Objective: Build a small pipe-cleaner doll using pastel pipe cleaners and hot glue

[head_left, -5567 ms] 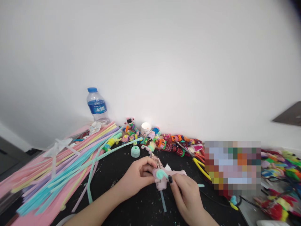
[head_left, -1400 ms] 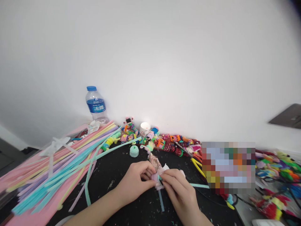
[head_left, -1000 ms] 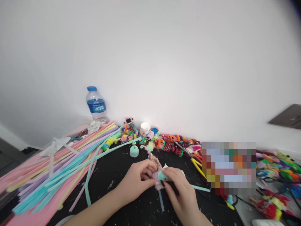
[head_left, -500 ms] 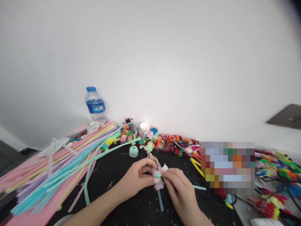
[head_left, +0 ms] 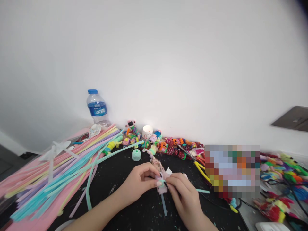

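Observation:
Between my hands is a small pale lilac fuzzy piece (head_left: 162,190) with a mint-green band (head_left: 161,181) around it. My left hand (head_left: 142,180) is closed, thumb and fingertips pinching it from the left. From the right, the bent fingers of my right hand (head_left: 184,194) close on the same piece, and a thin black bit shows at their tips. A translucent bluish stick (head_left: 164,205) points down below it. Behind my fingers lies a brownish-pink crumpled thing, partly hidden. A mint pipe cleaner (head_left: 203,191) shows to the right of my right hand.
Pastel pipe cleaners (head_left: 62,170) are heaped on the left. A mint coil (head_left: 136,155), a paper cup (head_left: 147,132) and several fuzzy figures (head_left: 172,149) line the back of the black tabletop (head_left: 127,211). A water bottle (head_left: 97,107) stands by the wall. More figures (head_left: 284,173) and cables lie right.
My fingertips have shifted slightly on the lilac piece, and the left thumb now lies across the mint band. The hands stay in nearly the same place.

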A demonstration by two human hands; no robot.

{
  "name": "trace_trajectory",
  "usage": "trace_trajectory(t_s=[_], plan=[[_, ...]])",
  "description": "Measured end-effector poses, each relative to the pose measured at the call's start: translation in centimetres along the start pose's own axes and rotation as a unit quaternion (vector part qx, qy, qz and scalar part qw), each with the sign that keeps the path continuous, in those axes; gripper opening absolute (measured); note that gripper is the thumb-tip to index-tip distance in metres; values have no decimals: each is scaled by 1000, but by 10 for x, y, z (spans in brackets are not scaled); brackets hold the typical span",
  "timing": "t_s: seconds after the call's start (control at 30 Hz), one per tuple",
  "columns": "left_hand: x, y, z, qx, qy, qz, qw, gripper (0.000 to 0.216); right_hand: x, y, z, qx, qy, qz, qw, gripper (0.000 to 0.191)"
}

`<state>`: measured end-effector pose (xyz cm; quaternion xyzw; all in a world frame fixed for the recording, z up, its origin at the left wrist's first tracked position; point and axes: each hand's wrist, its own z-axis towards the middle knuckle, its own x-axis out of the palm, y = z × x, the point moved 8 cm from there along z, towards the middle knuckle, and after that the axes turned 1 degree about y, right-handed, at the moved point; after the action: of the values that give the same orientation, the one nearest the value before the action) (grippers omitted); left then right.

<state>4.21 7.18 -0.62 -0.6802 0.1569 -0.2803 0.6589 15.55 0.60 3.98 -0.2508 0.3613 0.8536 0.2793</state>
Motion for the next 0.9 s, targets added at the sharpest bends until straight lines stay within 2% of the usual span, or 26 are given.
trace_trajectory(t_s=[0.13,0.3,0.5,0.9], plan=[[2,1,0,-3,4,-19,1000,15,0,0,1,-2,-2,-4,1000,16],[8,6,-1,-17,31,-56,998,29,1,-3,0,4,-2,2,1000,16],[7,4,-1,-4,26,-20,999,18,1,-1,1,0,3,6,1000,16],[4,0,-1,-15,6,-27,1000,15,1,-4,-2,-2,3,-40,999,16]])
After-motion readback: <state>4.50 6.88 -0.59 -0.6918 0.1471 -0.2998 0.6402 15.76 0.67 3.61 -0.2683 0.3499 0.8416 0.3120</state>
